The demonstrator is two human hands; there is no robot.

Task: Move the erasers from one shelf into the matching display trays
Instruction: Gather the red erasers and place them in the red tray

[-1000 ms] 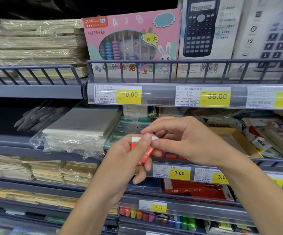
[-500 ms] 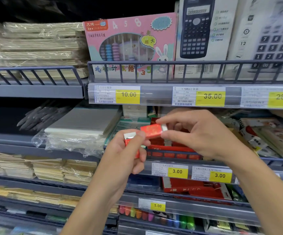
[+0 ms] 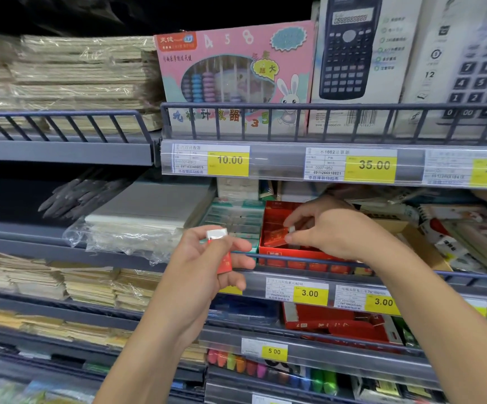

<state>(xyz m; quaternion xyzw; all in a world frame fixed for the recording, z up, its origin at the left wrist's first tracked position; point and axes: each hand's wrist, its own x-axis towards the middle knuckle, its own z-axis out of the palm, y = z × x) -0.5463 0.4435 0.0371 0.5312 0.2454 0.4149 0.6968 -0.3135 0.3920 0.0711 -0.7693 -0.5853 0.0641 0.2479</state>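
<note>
A single head-worn wide-angle camera faces a stationery shelf unit (image 3: 67, 150) head-on at close range, looking forward and slightly down. The top rail with its price strip (image 3: 350, 164) crosses the upper middle of the frame, bowed by the lens. Both forearms enter from the bottom edge, the hands reaching to the middle shelf. Lower shelves fall away near the bottom, blurred at left.

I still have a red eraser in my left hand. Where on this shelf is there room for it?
The red tray shows bare floor at its left, between its left wall and the eraser the right hand is placing. The green tray beside it looks packed full. Right of the red tray is cluttered. The left hand can pass over the front rail.
</note>
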